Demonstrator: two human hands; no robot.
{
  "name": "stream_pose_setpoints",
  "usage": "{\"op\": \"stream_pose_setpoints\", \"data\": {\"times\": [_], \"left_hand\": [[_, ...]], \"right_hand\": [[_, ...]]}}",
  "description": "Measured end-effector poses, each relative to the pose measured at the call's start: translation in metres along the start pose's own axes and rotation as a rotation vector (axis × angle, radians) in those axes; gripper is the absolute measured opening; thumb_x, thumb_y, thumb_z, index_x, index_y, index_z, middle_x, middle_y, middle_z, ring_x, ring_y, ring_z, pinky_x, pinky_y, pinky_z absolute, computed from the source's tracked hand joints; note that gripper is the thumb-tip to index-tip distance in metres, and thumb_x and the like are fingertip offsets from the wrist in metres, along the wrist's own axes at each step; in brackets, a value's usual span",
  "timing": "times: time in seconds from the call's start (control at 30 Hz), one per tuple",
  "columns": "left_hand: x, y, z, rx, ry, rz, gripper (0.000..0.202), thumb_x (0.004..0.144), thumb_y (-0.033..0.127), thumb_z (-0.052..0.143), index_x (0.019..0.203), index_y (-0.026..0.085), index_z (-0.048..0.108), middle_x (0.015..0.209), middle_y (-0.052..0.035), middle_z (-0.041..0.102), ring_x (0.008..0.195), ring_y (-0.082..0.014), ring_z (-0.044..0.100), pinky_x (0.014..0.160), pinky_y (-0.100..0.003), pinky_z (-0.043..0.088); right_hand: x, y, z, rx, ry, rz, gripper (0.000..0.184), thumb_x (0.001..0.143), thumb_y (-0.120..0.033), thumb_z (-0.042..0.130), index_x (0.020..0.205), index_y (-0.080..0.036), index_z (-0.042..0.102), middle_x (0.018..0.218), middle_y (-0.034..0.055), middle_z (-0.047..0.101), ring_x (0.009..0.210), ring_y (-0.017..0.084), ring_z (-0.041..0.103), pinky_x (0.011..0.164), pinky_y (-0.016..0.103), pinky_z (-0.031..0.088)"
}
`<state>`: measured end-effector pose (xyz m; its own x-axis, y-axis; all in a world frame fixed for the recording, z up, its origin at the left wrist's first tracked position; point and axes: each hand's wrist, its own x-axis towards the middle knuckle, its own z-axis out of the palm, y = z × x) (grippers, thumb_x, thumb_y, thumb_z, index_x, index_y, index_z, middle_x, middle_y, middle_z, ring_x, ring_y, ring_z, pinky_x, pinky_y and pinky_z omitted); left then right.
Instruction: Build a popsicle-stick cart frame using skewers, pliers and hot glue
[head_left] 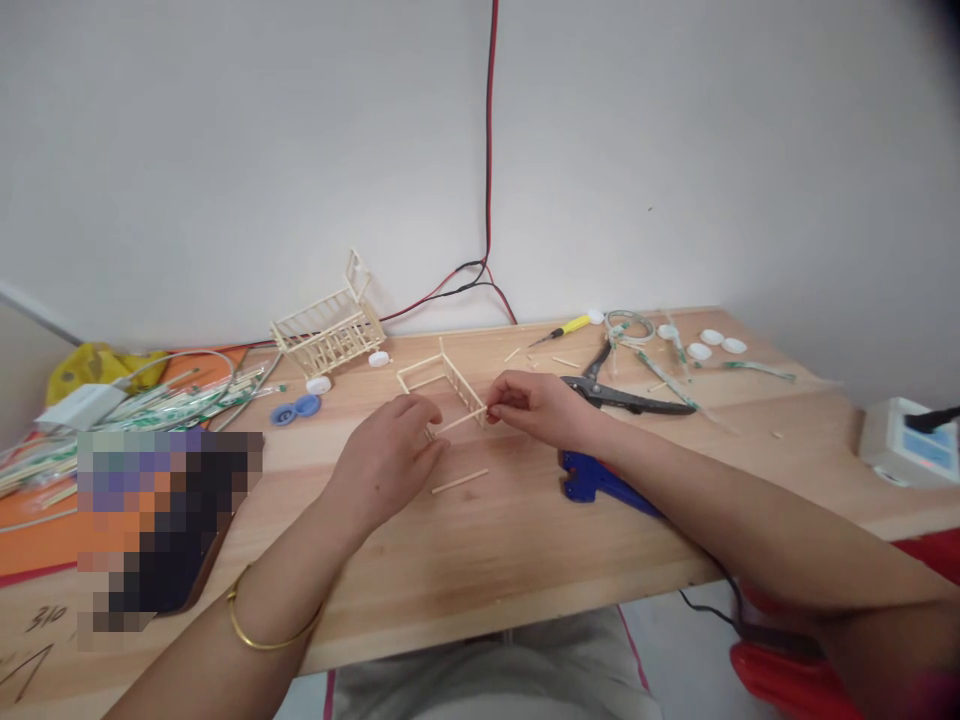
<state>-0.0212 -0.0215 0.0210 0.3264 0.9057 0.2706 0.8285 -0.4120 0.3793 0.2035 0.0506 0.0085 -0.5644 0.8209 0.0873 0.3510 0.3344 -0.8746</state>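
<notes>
A small open frame of thin wooden sticks stands on the table between my hands. My left hand is closed at its near left corner, with the fingertips bent around the stick end and partly hiding it. At the near right corner, the thumb and fingers of my right hand pinch the frame where sticks meet. One loose stick lies just in front. Behind to the left is a stick-built cart with white bottle-cap wheels.
Pliers, a yellow-handled screwdriver and white caps lie to the right. A blue glue gun is under my right forearm. Blue caps, bagged sticks and a blurred phone-like object are at left.
</notes>
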Motion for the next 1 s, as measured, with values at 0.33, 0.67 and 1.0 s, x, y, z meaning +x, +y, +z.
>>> {"op": "stream_pose_setpoints", "data": {"times": [0.33, 0.67, 1.0], "left_hand": [[0.001, 0.004, 0.002, 0.073, 0.054, -0.028, 0.008, 0.081, 0.016, 0.048, 0.079, 0.019, 0.055, 0.094, -0.0074, 0.062, 0.094, -0.0217, 0.059, 0.083, -0.036, 0.048], [0.001, 0.006, -0.001, 0.143, 0.029, -0.069, 0.007, 0.077, 0.014, 0.046, 0.076, 0.019, 0.051, 0.086, -0.0066, 0.062, 0.085, -0.0217, 0.059, 0.076, -0.035, 0.047], [0.000, 0.006, -0.003, 0.153, 0.009, -0.087, 0.007, 0.076, 0.014, 0.046, 0.076, 0.019, 0.051, 0.088, -0.0080, 0.063, 0.089, -0.0239, 0.059, 0.077, -0.037, 0.048]], "right_hand": [[0.000, -0.004, 0.002, -0.037, -0.024, 0.021, 0.007, 0.079, -0.021, 0.055, 0.086, -0.020, 0.052, 0.076, 0.0004, 0.070, 0.074, 0.014, 0.067, 0.071, 0.028, 0.050], [0.004, -0.005, 0.007, 0.040, -0.037, 0.021, 0.013, 0.079, -0.023, 0.057, 0.087, -0.021, 0.047, 0.075, -0.0001, 0.069, 0.071, 0.013, 0.066, 0.067, 0.026, 0.048], [0.004, -0.003, 0.010, 0.052, -0.050, 0.046, 0.016, 0.078, -0.022, 0.057, 0.089, -0.022, 0.046, 0.075, -0.0014, 0.070, 0.074, 0.014, 0.067, 0.069, 0.028, 0.049]]}}
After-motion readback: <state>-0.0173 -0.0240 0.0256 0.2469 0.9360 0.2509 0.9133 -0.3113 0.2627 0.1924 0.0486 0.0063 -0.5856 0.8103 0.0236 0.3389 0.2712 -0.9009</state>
